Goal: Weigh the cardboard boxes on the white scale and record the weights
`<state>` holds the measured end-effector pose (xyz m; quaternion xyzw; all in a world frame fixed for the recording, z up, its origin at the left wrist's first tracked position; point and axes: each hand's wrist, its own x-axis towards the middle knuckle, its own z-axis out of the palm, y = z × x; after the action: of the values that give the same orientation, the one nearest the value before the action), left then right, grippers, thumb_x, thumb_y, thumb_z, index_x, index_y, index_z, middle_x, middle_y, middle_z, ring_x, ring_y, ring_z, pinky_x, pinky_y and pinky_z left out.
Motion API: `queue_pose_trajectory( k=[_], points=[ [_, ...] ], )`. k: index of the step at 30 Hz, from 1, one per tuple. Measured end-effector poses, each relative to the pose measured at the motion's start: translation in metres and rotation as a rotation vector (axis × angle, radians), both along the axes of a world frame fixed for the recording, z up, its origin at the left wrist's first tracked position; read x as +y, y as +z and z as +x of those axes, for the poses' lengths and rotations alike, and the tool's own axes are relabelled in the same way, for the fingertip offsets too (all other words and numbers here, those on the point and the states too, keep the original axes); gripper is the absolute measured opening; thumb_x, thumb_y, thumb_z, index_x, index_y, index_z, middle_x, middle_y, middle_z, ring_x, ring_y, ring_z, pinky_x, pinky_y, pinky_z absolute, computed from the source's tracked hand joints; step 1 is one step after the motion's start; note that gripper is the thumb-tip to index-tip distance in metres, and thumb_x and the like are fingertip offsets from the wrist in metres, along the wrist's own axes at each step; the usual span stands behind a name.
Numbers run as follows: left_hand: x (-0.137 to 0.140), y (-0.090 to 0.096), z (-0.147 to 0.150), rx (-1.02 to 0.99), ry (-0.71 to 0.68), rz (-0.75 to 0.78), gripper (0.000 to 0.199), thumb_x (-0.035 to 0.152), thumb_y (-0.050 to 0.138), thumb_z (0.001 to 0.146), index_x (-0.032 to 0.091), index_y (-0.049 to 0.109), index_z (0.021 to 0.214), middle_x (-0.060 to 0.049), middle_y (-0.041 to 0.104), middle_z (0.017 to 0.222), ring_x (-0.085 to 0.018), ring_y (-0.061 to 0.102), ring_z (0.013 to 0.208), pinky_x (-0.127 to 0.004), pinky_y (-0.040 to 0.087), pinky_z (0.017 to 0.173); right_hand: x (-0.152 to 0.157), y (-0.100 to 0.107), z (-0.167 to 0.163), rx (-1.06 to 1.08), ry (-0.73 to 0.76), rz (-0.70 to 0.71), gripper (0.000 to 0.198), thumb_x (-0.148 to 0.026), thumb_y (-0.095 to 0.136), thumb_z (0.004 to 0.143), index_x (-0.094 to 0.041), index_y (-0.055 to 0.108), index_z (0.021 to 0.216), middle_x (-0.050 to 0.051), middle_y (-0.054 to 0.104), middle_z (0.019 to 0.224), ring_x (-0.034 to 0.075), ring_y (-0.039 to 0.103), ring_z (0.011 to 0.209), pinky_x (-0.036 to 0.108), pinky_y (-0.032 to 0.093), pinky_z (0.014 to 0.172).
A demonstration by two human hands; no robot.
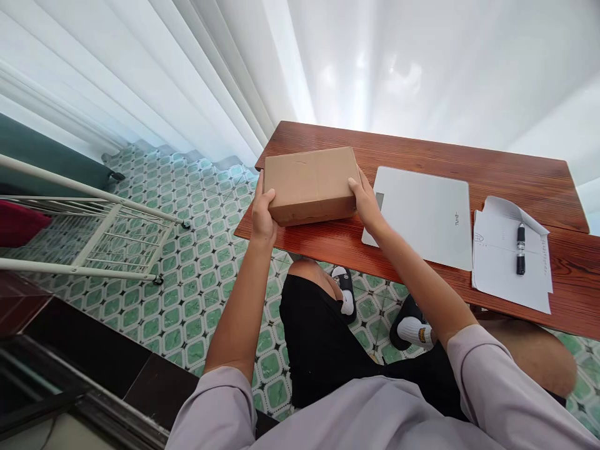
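Note:
A closed brown cardboard box (312, 181) is between my two hands at the left end of the wooden table (398, 150). My left hand (263, 209) grips its left end, the thumb on the near corner. Round the right end is my right hand (365, 197), with its thumb pressed against the top edge. The fingers behind the box are partly hidden. Whether the box rests on the table or is slightly raised, I cannot tell. Just right of my right hand lies a flat silver-white laptop-like panel (422, 215) with small lettering.
White papers (509, 275) with a black marker (520, 249) on top lie at the table's right. A white metal rack on wheels (112, 231) stands on the green tiled floor (201, 250) at left. A white curtain (375, 69) hangs behind the table.

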<state>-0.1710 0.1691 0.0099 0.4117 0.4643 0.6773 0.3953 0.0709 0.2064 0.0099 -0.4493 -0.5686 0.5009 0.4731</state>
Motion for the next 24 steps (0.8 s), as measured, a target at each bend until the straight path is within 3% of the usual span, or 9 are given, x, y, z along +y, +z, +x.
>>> queue_pose_trajectory(
  k=[9,17,21,24],
  points=[
    [-0.005,-0.006,0.001,0.025,-0.002,-0.015,0.061,0.047,0.064,0.077,0.027,0.060,0.134,-0.002,0.054,0.149,-0.030,0.037,0.149,-0.040,0.032,0.126,-0.002,-0.010,-0.003,-0.038,0.008,0.025,0.072,-0.069,0.046,0.094,-0.030,0.039,0.154,-0.005,0.027,0.163,0.021,0.025,0.152,0.044,0.018,0.130],
    [-0.003,-0.015,0.001,0.047,0.063,0.003,0.056,0.044,0.064,0.077,0.026,0.062,0.130,-0.002,0.055,0.147,-0.029,0.040,0.147,-0.041,0.032,0.126,0.002,-0.013,-0.002,-0.074,0.060,0.012,0.091,-0.082,0.043,0.089,-0.025,0.031,0.158,-0.001,0.021,0.165,0.023,0.016,0.155,0.043,0.010,0.132],
    [-0.008,-0.012,0.002,0.193,0.298,0.141,0.050,0.038,0.070,0.078,0.029,0.062,0.126,-0.002,0.057,0.142,-0.029,0.045,0.143,-0.045,0.031,0.126,0.005,-0.013,0.005,-0.070,0.038,-0.009,0.106,-0.092,0.041,0.084,-0.023,0.019,0.162,0.005,0.019,0.165,0.025,0.017,0.155,0.046,0.012,0.131],
    [-0.017,0.009,0.013,0.370,0.443,0.316,0.042,0.035,0.068,0.082,0.036,0.062,0.124,0.003,0.058,0.136,-0.028,0.043,0.141,-0.047,0.026,0.127,0.006,0.002,0.027,-0.079,-0.004,0.105,0.099,-0.092,0.038,0.087,-0.026,0.022,0.160,0.006,0.028,0.161,0.027,0.027,0.150,0.050,0.023,0.128]
  ],
)
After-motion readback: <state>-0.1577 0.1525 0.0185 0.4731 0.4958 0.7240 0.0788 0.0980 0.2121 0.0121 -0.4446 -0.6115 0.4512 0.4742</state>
